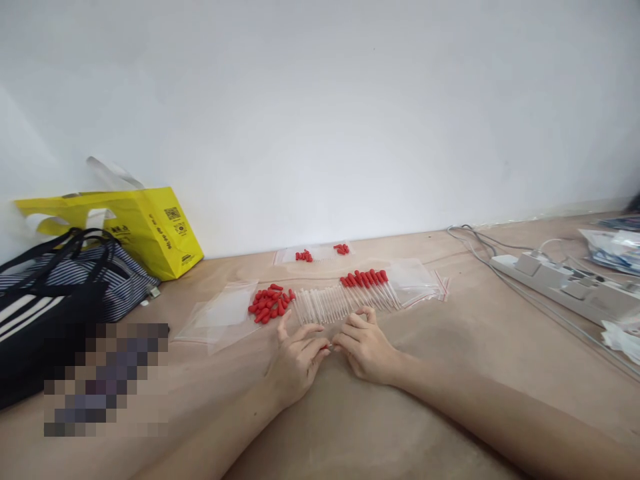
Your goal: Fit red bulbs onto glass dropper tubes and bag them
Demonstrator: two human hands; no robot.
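Forearms come in at bottom L & R, over a wood-tone tabletop. L hand pinches a small red bulb btwn thumb & index, bulb mostly hidden by fingers; its other fingers are spread & loosely bent. R hand is just beside it, thumb & fingers curled together at the same spot; can't tell what, if anything, it grips, too small.

Just beyond the hands: row of clear tubes, side by side, pointing away from the person. At the row's R end, red-capped tubes, bulbs at the far ends. L of the row, bulb pile, loose, w/ flat clear bags next to it. More flat bags R of the row. Farther back, near the white wall, another clear bag w/ 2 small red clusters.

Far L: yellow bag against the wall, striped bag in front; nearer, a pixelated patch, contents unreadable. Far R: power strip w/ plugs & cables, tissue near it.
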